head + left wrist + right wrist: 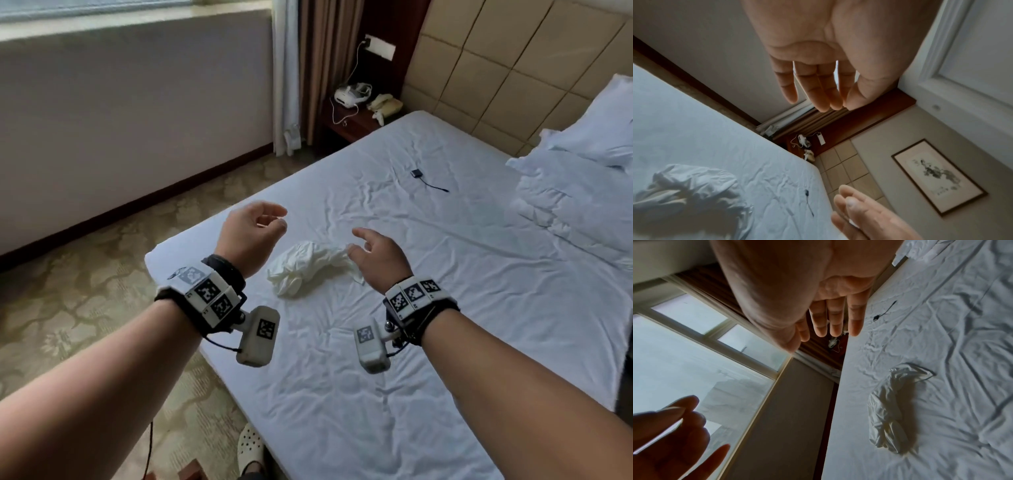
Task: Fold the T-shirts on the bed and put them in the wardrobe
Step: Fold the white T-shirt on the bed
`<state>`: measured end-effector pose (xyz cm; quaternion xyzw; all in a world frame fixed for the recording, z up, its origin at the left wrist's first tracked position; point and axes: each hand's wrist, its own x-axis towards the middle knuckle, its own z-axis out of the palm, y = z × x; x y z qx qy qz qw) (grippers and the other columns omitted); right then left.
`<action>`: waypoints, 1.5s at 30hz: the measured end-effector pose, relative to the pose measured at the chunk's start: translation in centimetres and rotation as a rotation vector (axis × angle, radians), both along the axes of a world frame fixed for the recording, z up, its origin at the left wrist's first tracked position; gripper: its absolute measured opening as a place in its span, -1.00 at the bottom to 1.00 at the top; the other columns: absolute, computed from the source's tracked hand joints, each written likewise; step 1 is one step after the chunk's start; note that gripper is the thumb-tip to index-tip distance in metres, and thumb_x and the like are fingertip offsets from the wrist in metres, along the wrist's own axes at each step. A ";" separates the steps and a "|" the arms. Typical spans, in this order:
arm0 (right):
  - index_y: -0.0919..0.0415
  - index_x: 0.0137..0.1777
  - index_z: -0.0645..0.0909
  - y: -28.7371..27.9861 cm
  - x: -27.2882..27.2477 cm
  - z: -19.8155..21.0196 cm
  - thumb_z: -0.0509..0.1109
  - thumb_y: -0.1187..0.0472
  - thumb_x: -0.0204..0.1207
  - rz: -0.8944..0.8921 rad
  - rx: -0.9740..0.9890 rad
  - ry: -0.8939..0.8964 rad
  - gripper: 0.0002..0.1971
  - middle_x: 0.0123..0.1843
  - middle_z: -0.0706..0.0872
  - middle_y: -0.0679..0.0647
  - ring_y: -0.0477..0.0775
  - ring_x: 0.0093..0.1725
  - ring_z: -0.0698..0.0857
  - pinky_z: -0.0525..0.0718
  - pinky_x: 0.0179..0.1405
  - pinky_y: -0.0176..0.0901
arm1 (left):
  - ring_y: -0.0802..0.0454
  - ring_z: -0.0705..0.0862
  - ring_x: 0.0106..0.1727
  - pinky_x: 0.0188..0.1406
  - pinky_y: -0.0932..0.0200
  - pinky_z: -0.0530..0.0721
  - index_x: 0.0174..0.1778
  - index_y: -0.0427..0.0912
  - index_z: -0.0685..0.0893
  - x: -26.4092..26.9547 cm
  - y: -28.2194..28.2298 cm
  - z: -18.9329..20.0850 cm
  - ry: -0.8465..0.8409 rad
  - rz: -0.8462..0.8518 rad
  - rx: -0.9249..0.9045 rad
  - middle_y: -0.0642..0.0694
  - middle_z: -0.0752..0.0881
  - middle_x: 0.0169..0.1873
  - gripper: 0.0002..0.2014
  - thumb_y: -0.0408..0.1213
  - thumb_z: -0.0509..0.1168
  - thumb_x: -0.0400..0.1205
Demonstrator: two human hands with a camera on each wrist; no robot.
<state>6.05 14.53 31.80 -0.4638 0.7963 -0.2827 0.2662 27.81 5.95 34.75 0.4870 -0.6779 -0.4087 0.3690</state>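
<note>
A crumpled cream-white T-shirt (310,264) lies in a heap on the white bed sheet (428,308), near the bed's left edge. It also shows as a heap (690,193) in the left wrist view and a heap (892,412) in the right wrist view. My left hand (255,233) hovers above the sheet just left of the shirt, fingers loosely curled, holding nothing. My right hand (375,253) hovers at the shirt's right end with fingers relaxed and spread, also empty. Both palms (818,65) (818,296) show bare.
A small black device with a cable (428,180) lies further up the sheet. Pillows (589,178) pile at the padded headboard on the right. A nightstand (356,116) with a phone and white gadget stands beyond. Patterned carpet (85,308) lies left of the bed.
</note>
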 end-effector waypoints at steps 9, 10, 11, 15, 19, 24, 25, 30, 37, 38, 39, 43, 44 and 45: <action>-0.06 0.59 0.51 -11.8 -0.7 -9.1 0.32 -0.03 0.59 -0.045 0.209 0.033 -0.46 0.59 0.57 -0.01 0.04 0.50 0.58 0.53 0.48 -0.07 | 0.17 0.73 -0.16 -0.11 0.19 0.68 0.03 0.01 0.78 -1.7 -12.8 -10.9 -0.191 -0.148 0.098 0.08 0.76 -0.22 -0.82 -0.32 0.37 0.59; -0.08 0.59 0.51 -12.7 -1.0 -10.3 0.31 -0.04 0.58 -0.057 0.225 0.030 -0.46 0.59 0.56 -0.03 0.03 0.49 0.59 0.54 0.46 -0.09 | 0.18 0.73 -0.15 -0.09 0.18 0.68 0.03 0.03 0.77 -1.9 -13.9 -12.2 -0.210 -0.157 0.106 0.09 0.76 -0.21 -0.82 -0.32 0.36 0.59; -0.10 0.59 0.51 -13.5 -1.2 -11.4 0.31 -0.04 0.58 -0.071 0.239 0.027 -0.46 0.59 0.56 -0.04 0.02 0.47 0.60 0.55 0.44 -0.10 | 0.19 0.73 -0.14 -0.07 0.17 0.69 0.03 0.05 0.77 -2.2 -15.0 -13.6 -0.218 -0.158 0.115 0.10 0.76 -0.20 -0.81 -0.31 0.36 0.59; -0.09 0.59 0.52 -16.2 -2.1 -16.0 0.31 -0.02 0.59 -0.090 0.291 0.039 -0.47 0.52 0.63 -0.04 0.02 0.40 0.65 0.58 0.39 -0.13 | 0.19 0.72 -0.10 -0.04 0.19 0.65 0.03 0.05 0.76 -3.5 -18.2 -18.7 -0.217 -0.140 0.154 0.09 0.77 -0.16 -0.81 -0.31 0.35 0.60; -0.04 0.61 0.50 -18.5 -2.3 -20.3 0.29 0.04 0.62 -0.066 0.344 0.067 -0.47 0.52 0.63 0.01 0.07 0.41 0.64 0.59 0.37 -0.12 | 0.19 0.72 -0.11 -0.01 0.12 0.70 0.09 0.02 0.75 -4.3 -19.8 -24.4 -0.263 -0.166 0.181 0.09 0.76 -0.10 -0.78 -0.30 0.34 0.58; -0.01 0.63 0.46 -21.3 -1.9 -25.2 0.27 0.05 0.64 0.009 0.398 0.075 -0.47 0.62 0.52 0.02 0.08 0.50 0.57 0.54 0.48 -0.07 | 0.21 0.70 -0.08 -0.04 0.18 0.61 0.17 0.03 0.72 -5.1 -21.3 -31.0 -0.286 -0.159 0.253 0.04 0.70 0.08 -0.74 -0.30 0.36 0.59; 0.00 0.65 0.44 -21.8 -1.8 -26.2 0.27 0.05 0.66 0.025 0.409 0.081 -0.46 0.66 0.45 0.01 0.07 0.55 0.52 0.48 0.53 -0.07 | 0.22 0.70 -0.09 -0.05 0.20 0.60 0.18 0.03 0.71 -5.5 -21.4 -32.3 -0.286 -0.157 0.268 0.03 0.69 0.10 -0.74 -0.30 0.37 0.59; -0.12 0.65 0.41 -23.6 -1.9 -31.1 0.28 0.00 0.63 0.037 0.440 0.072 -0.44 0.78 0.13 -0.12 0.01 0.63 0.42 0.43 0.56 -0.08 | 0.22 0.71 -0.13 -0.03 0.20 0.60 0.24 0.05 0.68 -7.6 -21.3 -37.8 -0.290 -0.179 0.330 0.02 0.62 0.20 -0.70 -0.28 0.39 0.59; -0.27 0.69 0.27 -27.1 -2.5 -35.7 0.31 0.13 0.60 0.199 0.544 0.206 -0.34 0.81 -0.04 -0.11 0.14 0.71 0.24 0.39 0.61 0.08 | -0.10 0.55 0.41 0.46 -0.01 0.52 0.44 0.08 0.59 -9.1 -22.3 -43.6 -0.459 -0.244 0.316 -0.06 0.54 0.42 -0.42 -0.13 0.49 0.46; -0.27 0.69 0.23 -27.4 -2.6 -36.3 0.32 0.16 0.61 0.226 0.557 0.234 -0.32 0.81 -0.05 -0.11 0.16 0.70 0.23 0.40 0.60 0.11 | -0.13 0.49 0.47 0.50 -0.02 0.47 0.51 0.09 0.54 -9.2 -22.3 -44.2 -0.493 -0.259 0.321 -0.07 0.51 0.46 -0.35 -0.09 0.49 0.46; -0.26 0.70 0.20 -27.7 -2.6 -36.9 0.33 0.17 0.62 0.245 0.562 0.248 -0.30 0.81 -0.05 -0.10 0.18 0.70 0.23 0.41 0.59 0.12 | -0.15 0.46 0.50 0.51 -0.03 0.45 0.57 0.11 0.48 -9.3 -22.3 -44.7 -0.527 -0.276 0.332 -0.07 0.48 0.49 -0.31 -0.07 0.49 0.48; -0.20 0.71 0.20 -27.0 -2.4 -39.0 0.43 0.12 0.58 0.266 0.594 0.249 -0.25 0.69 0.19 0.05 0.22 0.61 0.37 0.46 0.57 0.10 | -0.14 0.59 0.35 0.35 -0.06 0.57 0.44 0.17 0.55 -9.2 -22.2 -47.4 -0.575 -0.314 0.372 -0.08 0.62 0.35 -0.53 -0.13 0.37 0.58; -0.20 0.69 0.24 -26.6 -2.3 -39.3 0.46 0.09 0.56 0.259 0.614 0.243 -0.27 0.63 0.26 0.08 0.22 0.56 0.43 0.50 0.54 0.11 | -0.13 0.63 0.29 0.31 -0.06 0.59 0.35 0.18 0.61 -9.0 -22.0 -47.9 -0.553 -0.307 0.375 -0.06 0.66 0.28 -0.63 -0.14 0.35 0.60; -0.20 0.64 0.30 -26.2 -2.2 -39.6 0.47 0.08 0.55 0.241 0.626 0.245 -0.31 0.57 0.31 0.09 0.22 0.50 0.49 0.55 0.50 0.12 | -0.12 0.65 0.25 0.27 -0.06 0.60 0.26 0.17 0.65 -8.9 -21.7 -48.2 -0.531 -0.294 0.375 -0.04 0.68 0.22 -0.71 -0.14 0.34 0.62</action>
